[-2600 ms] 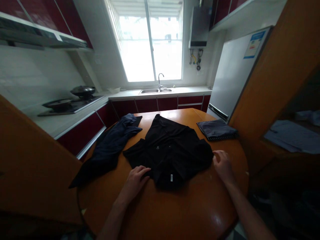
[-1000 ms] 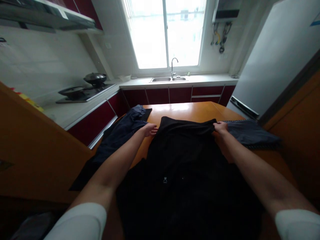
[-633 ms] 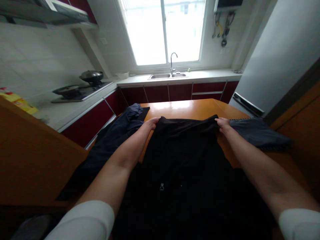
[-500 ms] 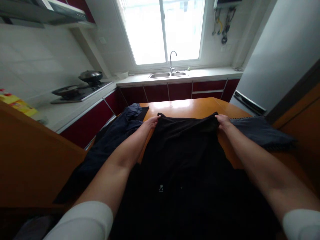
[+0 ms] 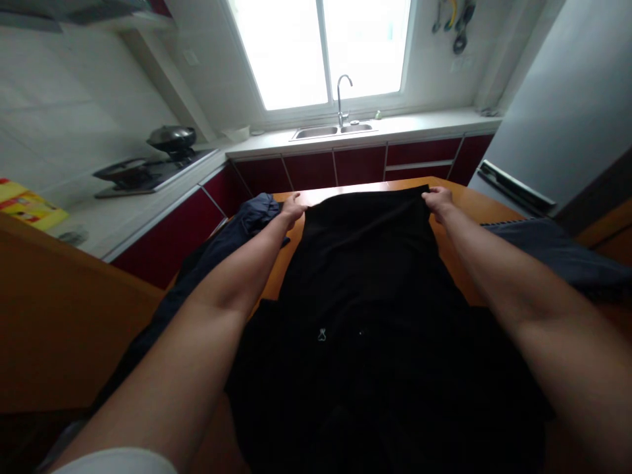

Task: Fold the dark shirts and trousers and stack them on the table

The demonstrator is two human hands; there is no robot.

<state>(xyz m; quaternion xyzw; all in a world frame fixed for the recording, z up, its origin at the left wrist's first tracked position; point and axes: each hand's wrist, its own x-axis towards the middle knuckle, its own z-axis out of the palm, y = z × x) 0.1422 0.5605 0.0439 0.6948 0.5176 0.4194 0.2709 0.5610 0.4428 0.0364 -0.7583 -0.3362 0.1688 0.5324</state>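
A black T-shirt [image 5: 368,263] lies spread on the wooden table [image 5: 271,286], its short sleeves toward me and its hem at the far end. A small light logo shows on its chest. My left hand [image 5: 293,209] pinches the hem's far left corner. At the far right corner, the fingers of my right hand [image 5: 438,199] are closed on the same hem, which is stretched between both hands. Dark navy clothing [image 5: 217,247] lies beside my left forearm. To the right of my right arm is a dark grey folded cloth piece [image 5: 557,247].
Beyond the table, a counter holds a sink [image 5: 316,132] with a tall faucet [image 5: 340,99]. Pans [image 5: 172,138] stand on the stove at left. A grey refrigerator [image 5: 557,105] rises at right. An orange wooden panel [image 5: 64,316] borders the left side.
Both hands have drawn the hem farther away, so the shirt lies longer and flatter. The hem is straighter now. My view has tilted down slightly.
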